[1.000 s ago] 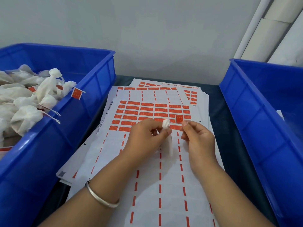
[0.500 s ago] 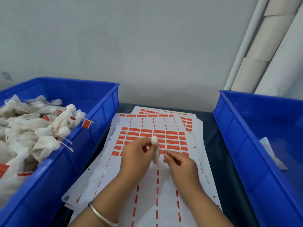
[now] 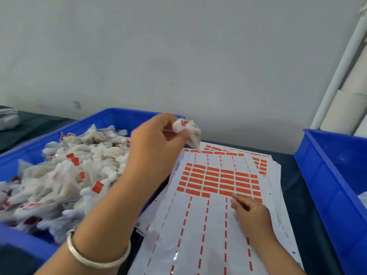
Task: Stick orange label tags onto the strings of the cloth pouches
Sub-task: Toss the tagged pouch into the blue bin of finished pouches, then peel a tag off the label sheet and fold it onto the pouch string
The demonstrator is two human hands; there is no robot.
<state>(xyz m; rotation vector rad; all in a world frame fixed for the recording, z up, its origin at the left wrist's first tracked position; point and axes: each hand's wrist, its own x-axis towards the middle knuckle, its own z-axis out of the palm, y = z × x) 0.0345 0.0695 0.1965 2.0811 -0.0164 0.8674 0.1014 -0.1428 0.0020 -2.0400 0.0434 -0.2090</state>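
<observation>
My left hand (image 3: 156, 143) is raised over the right rim of the left blue bin (image 3: 111, 118) and pinches a small white cloth pouch (image 3: 188, 132) by its gathered top. That bin holds a heap of white pouches (image 3: 65, 175), many with orange tags on their strings. My right hand (image 3: 250, 211) rests low on the label sheet (image 3: 208, 225), its fingertips touching the bottom row of orange labels (image 3: 218, 181). Whether those fingers hold a label cannot be told.
A second blue bin (image 3: 333, 179) stands at the right with something white in it. More label sheets are stacked under the top one on a dark table (image 3: 309, 225). A grey wall rises behind, white pipes at far right.
My left hand lifted the pouch up and to the left, toward the full bin. My right hand let go of the string and dropped onto the label sheet. The camera tilted up and left.
</observation>
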